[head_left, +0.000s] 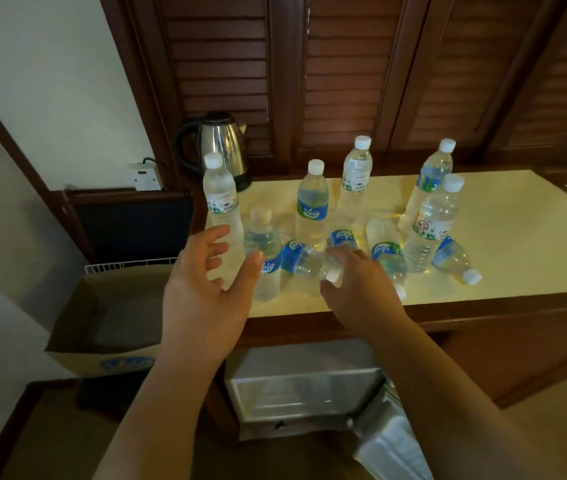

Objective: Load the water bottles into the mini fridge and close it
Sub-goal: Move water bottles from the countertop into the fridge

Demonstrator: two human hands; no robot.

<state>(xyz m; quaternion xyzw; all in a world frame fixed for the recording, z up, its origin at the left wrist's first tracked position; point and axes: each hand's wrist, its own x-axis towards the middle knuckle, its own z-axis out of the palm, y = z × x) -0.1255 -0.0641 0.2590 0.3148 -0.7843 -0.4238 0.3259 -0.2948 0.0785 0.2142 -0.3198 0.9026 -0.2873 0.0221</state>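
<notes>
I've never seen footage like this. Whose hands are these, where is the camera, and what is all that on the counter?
No machine here: a person wears a camera on the head, looking down at both bare hands. On the pale countertop are water bottles, some upright, some lying down, with a steel kettle behind. The right hand has its grip on a lying bottle. The left hand is open, reaching toward an upright bottle. Below is the mini fridge, with a cardboard box at the left.

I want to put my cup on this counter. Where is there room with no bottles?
The right half of the countertop is bare, past the lying bottle up to the shutters. A thin strip along the front edge, right of the right hand, is free too. The left half is crowded with bottles from the kettle forward.
</notes>
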